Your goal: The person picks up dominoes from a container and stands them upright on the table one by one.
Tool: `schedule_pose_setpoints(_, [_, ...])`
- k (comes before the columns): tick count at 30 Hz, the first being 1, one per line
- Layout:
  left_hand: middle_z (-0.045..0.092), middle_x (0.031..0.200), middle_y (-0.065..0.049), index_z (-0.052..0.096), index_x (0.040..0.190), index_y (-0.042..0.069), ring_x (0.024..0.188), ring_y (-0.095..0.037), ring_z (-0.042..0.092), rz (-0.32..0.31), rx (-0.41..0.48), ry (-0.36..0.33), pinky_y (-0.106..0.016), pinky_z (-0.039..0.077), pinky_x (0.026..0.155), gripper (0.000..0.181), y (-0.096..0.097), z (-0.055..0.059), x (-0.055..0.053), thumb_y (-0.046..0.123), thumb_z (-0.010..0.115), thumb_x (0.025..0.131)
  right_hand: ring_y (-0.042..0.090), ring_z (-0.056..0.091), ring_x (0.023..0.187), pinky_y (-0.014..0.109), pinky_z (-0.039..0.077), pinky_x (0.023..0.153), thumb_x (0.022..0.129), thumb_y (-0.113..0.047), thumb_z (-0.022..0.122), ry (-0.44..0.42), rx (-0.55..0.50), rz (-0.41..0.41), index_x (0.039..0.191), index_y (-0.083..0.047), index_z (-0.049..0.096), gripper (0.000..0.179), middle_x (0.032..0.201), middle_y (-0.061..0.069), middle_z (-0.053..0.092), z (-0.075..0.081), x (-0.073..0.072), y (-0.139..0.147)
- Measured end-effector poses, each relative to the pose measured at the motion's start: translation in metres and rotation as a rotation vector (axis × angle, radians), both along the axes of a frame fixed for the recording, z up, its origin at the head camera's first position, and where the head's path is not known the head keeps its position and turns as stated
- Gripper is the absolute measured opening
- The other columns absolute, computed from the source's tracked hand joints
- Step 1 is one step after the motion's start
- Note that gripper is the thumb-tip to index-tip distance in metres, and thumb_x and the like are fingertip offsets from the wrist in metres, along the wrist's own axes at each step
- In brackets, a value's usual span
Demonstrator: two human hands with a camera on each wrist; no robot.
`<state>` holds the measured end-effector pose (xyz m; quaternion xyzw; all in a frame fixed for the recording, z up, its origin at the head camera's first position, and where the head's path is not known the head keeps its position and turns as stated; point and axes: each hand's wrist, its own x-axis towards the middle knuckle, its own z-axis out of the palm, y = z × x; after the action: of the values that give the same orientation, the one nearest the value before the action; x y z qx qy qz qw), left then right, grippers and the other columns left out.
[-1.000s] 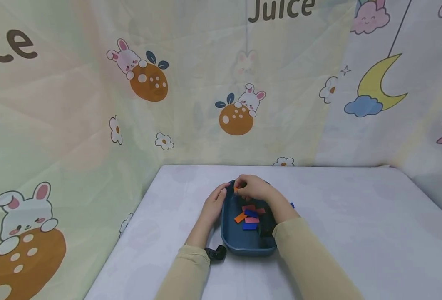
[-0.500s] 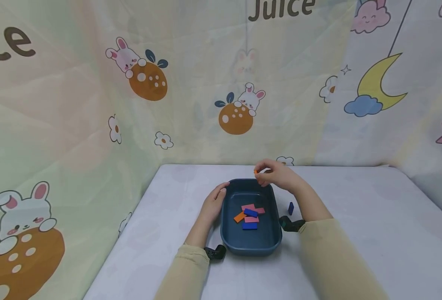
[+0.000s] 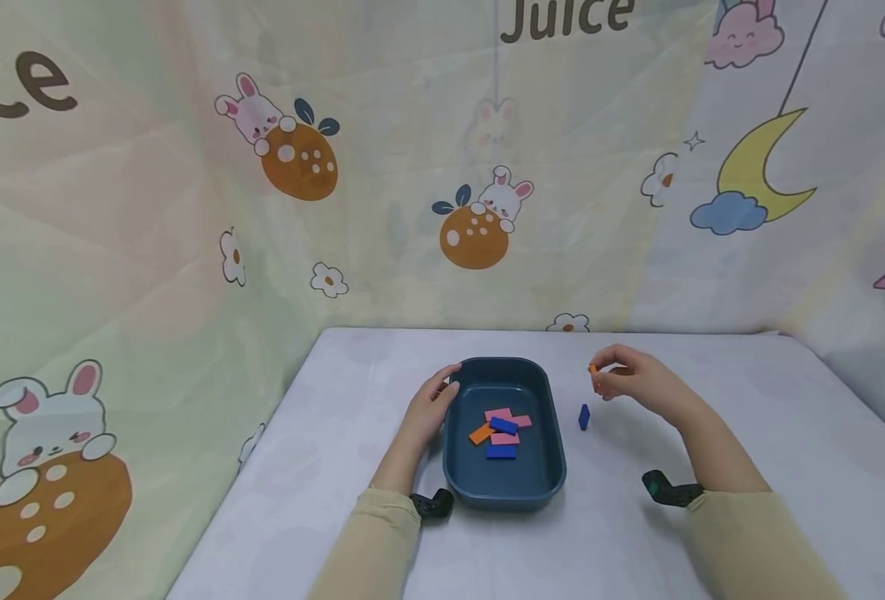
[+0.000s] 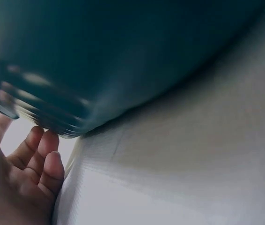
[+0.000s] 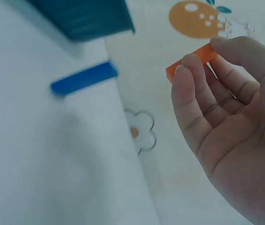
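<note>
My right hand (image 3: 641,382) pinches an orange domino block (image 5: 193,62) between thumb and fingertips, above the table to the right of the dark blue tray (image 3: 461,492). Just below and left of that hand, a blue domino block (image 3: 584,417) stands upright on the table. At the tray's far left corner, my left hand (image 3: 427,408) holds the rim. The left wrist view shows its bent fingers (image 4: 53,166) at the tray's outer wall. Inside the tray lie several pink, blue and orange domino blocks (image 3: 501,452), some overlapping.
A white-covered table (image 3: 750,417) extends to both sides of the tray. Behind it hangs a printed cloth (image 3: 397,208) with rabbits, oranges and a moon. Dark camera mounts (image 3: 667,490) sit on both wrists.
My right hand has lifted the orange block out over the tray's far end and carried it right, beside the blue standing block. The left hand stays at the rim.
</note>
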<state>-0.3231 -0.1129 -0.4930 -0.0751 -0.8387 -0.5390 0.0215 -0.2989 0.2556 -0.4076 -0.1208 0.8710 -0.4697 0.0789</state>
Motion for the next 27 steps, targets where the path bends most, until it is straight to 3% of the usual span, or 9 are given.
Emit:
schedule_pose_setpoints(7, [0.061,0.115,-0.005,0.054,0.137,0.042,0.097,-0.021,0.056,-0.005,0.007,-0.010,-0.037,0.049,0.080,0.038,0.000,0.000,0.001,0.044,0.051,0.100,0.026,0.066,0.100,0.024,0.055,0.084,0.097,-0.038,0.062,-0.077,-0.018,-0.045,0.128,-0.005,0.051,0.047,0.111,0.017,0.066,-0.037,0.013,0.032])
schedule_pose_setpoints(11, [0.061,0.120,-0.005,0.054,0.137,0.043,0.099,-0.022,0.056,-0.007,0.009,-0.016,-0.037,0.050,0.080,0.038,0.000,0.001,0.001,0.044,0.050,0.100,0.021,0.064,0.097,0.025,0.055,0.083,0.096,-0.036,0.063,-0.093,-0.020,-0.052,0.126,-0.006,0.053,0.044,0.110,0.016,0.067,-0.051,0.013,0.036])
schedule_pose_setpoints(17, [0.061,0.122,-0.005,0.054,0.137,0.043,0.099,-0.022,0.057,-0.003,0.006,-0.014,-0.038,0.049,0.081,0.038,0.001,0.000,0.001,0.042,0.051,0.100,0.021,0.064,0.095,0.026,0.054,0.082,0.097,-0.034,0.062,-0.132,-0.013,-0.080,0.125,-0.007,0.054,0.040,0.108,0.012,0.068,-0.064,0.011,0.036])
schedule_pose_setpoints(27, [0.060,0.127,-0.002,0.053,0.137,0.046,0.102,-0.022,0.056,0.017,-0.001,-0.033,-0.039,0.051,0.081,0.037,0.003,0.001,0.002,0.043,0.049,0.100,0.019,0.065,0.094,0.024,0.054,0.081,0.098,-0.031,0.060,-0.104,-0.020,-0.067,0.125,-0.007,0.054,0.037,0.111,0.013,0.067,-0.070,0.012,0.037])
